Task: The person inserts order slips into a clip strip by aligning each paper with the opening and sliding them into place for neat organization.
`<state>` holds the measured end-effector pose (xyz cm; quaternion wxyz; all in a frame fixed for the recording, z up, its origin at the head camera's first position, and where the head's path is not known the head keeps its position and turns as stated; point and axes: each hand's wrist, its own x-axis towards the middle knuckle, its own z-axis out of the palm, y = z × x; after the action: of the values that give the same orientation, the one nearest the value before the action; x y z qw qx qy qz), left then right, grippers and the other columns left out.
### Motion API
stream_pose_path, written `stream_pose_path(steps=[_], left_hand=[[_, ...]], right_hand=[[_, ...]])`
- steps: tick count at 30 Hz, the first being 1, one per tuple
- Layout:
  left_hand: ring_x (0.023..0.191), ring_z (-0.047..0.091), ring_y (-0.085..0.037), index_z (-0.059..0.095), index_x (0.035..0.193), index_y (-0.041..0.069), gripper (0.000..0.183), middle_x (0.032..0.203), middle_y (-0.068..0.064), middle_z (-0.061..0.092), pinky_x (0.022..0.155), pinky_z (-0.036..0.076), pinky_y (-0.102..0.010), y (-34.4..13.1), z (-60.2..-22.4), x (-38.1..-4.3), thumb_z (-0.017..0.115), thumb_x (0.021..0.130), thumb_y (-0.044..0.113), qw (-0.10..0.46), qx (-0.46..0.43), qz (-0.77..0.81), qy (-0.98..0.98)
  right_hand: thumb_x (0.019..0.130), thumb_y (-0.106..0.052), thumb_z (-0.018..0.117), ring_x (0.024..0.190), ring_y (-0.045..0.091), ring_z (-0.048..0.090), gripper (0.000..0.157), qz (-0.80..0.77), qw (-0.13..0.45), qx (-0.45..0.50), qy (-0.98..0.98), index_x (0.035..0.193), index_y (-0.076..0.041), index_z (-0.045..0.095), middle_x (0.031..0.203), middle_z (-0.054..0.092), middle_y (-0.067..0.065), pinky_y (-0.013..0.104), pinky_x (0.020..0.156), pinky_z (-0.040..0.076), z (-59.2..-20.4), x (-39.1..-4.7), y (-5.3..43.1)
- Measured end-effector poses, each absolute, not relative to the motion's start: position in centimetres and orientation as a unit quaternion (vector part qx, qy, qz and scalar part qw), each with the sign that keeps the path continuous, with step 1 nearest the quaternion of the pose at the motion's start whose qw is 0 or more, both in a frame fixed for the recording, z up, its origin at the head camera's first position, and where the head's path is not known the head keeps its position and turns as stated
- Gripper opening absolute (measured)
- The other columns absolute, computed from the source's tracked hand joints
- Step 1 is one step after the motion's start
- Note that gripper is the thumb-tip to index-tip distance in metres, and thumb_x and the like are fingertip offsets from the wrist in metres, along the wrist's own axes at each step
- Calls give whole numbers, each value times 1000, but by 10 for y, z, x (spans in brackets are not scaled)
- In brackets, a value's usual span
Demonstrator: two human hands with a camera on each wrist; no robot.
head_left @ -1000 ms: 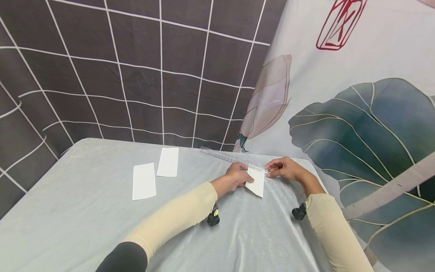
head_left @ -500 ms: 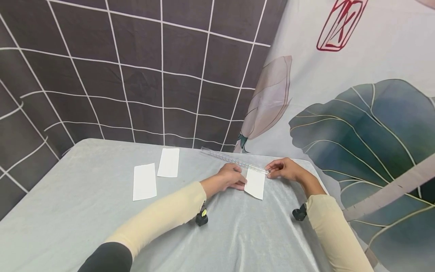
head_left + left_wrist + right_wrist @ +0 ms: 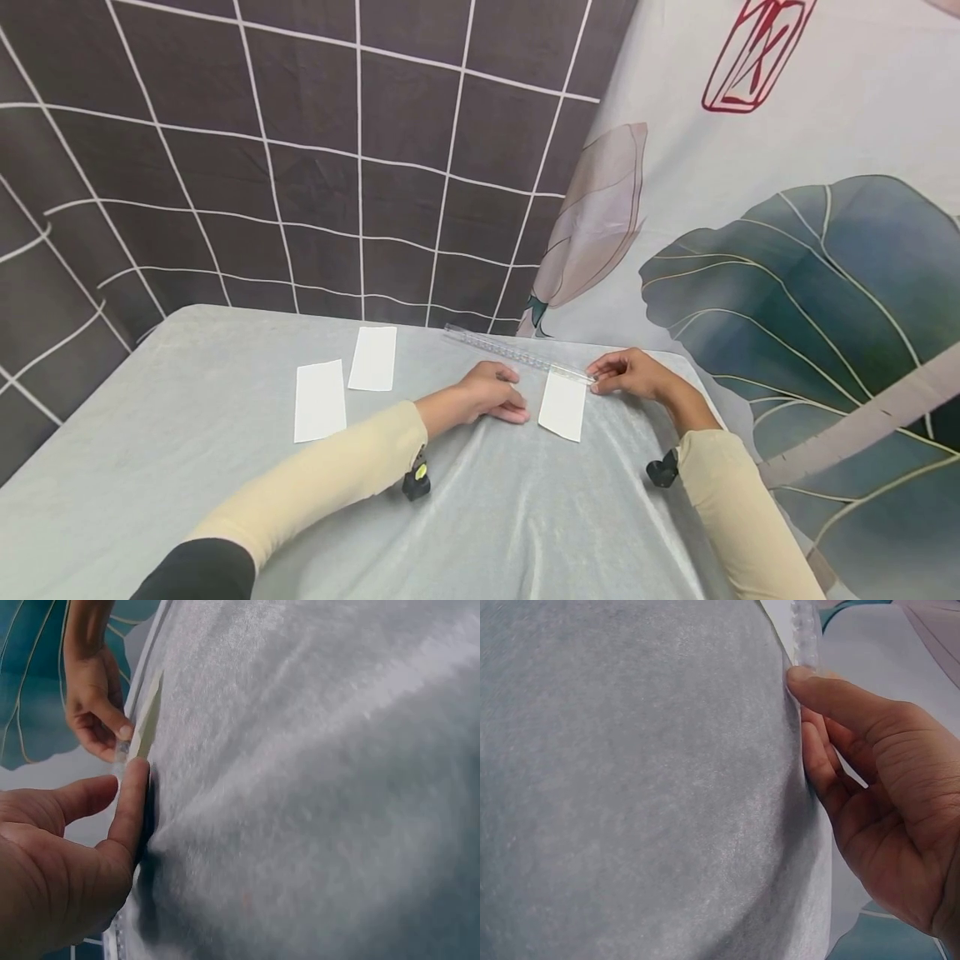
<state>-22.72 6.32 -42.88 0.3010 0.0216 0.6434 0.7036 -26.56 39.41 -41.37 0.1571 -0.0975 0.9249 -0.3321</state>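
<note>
A clear plastic ruler (image 3: pixel 506 350) lies slantwise across the back right of the cloth-covered table. Its near end overlaps the top edge of a small white sheet of paper (image 3: pixel 562 407). My right hand (image 3: pixel 632 372) pinches that end of the ruler between thumb and fingers; in the right wrist view the thumb sits right at the corner of ruler (image 3: pixel 805 634) and paper (image 3: pixel 778 616). Just left of the sheet, my left hand (image 3: pixel 491 393) holds nothing, its fingers loosely bent and thumb apart. The left wrist view shows its fingertips low over the cloth, pointing toward the paper (image 3: pixel 150 720).
Two more white sheets lie to the left, one nearer (image 3: pixel 320 402) and one farther back (image 3: pixel 372 358). Grey cloth (image 3: pixel 465 533) with soft folds covers the table. A dark gridded curtain (image 3: pixel 300 167) hangs behind, and a leaf-patterned curtain (image 3: pixel 810 275) hangs at the right.
My left hand has let go of the white sheet and drawn away to the left. The sheet now lies flatter under the ruler's end. My right hand stays in place.
</note>
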Motion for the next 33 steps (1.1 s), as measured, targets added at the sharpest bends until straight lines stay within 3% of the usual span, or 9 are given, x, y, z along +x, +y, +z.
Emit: stream_pose_path(steps=[10, 33], left_hand=[[68, 79, -19, 48, 153, -11, 63, 87, -17, 75, 81, 75, -36, 48, -425, -224, 72, 95, -19, 297, 12, 710, 638], [73, 79, -21, 51, 151, -8, 59, 89, -16, 75, 77, 76, -36, 2, -419, -195, 73, 97, -16, 297, -5, 691, 659]], right_hand=[[96, -13, 90, 98, 14, 67, 35, -334, 157, -96, 924, 127, 1, 81, 111, 82, 5, 21, 83, 58, -414, -266, 394], [97, -8, 88, 97, 13, 66, 36, -346, 159, -98, 920, 129, 7, 78, 115, 82, 12, 17, 80, 56, -413, -264, 393]])
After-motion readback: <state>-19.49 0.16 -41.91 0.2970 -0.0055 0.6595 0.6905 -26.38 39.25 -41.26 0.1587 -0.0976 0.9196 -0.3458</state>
